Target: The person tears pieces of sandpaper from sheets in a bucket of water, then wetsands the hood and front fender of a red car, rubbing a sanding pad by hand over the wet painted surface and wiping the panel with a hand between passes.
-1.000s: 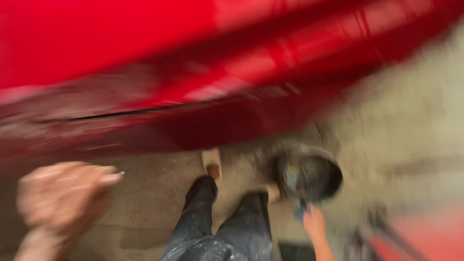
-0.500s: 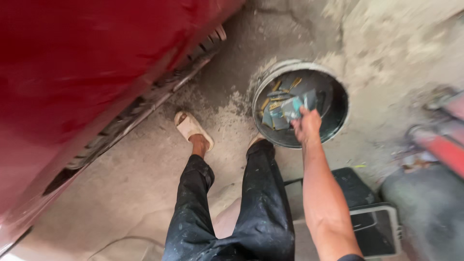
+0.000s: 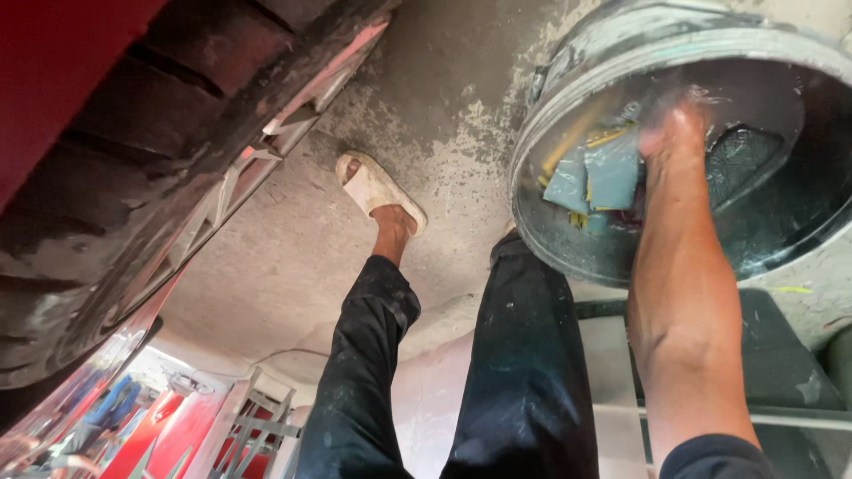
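In the head view I see my right hand (image 3: pixel 679 133) reaching down inside the round metal bucket (image 3: pixel 568 239), which stands on the concrete floor (image 3: pixel 293 266) just beside my foot. The hand touches blue-grey pieces (image 3: pixel 595 177) there; blur hides the fingers, so I cannot tell the grip. My left hand is outside the view.

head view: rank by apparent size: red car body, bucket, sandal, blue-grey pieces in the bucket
1. Red car body, cropped by the frame, so only its visible part counts.
2. Bucket, also cropped; it is nearer the camera, so its rank against the car is unsure.
3. Sandal.
4. Blue-grey pieces, under the right hand.
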